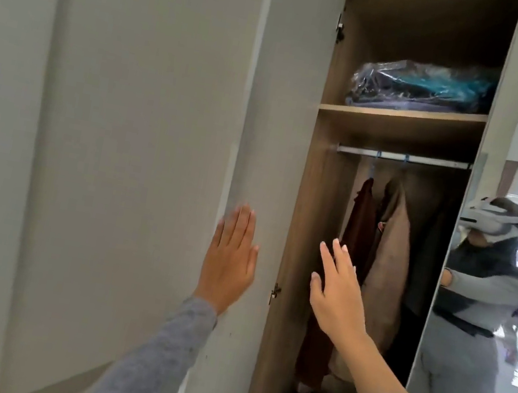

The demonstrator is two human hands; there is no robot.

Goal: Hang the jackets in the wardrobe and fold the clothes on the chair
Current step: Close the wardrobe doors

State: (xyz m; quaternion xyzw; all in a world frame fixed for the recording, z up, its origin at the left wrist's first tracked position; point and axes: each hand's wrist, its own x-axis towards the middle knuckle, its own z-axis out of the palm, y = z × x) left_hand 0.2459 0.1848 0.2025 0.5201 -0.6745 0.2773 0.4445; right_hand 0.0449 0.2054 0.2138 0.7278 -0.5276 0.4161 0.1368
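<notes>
my grey sleeves (154,351) reach up from 6 o'clock. my left hand (229,257) lies flat with straight fingers over the pale door panel (139,140), holding nothing, and my right hand (338,290), at its 3 o'clock, is spread and empty before the wardrobe (311,205). a rust-brown jacket (355,248) and a tan jacket (391,261) hang from the rail (429,162) at 1 o'clock of my right hand.

Jacket (358,234) hanging left of second jacket (389,264) on rail (430,161) inside wardrobe (311,205); wrapped bundle (422,86) lying on shelf (403,116) above; mirrored door (517,138) standing right, open door (279,130) standing left.
</notes>
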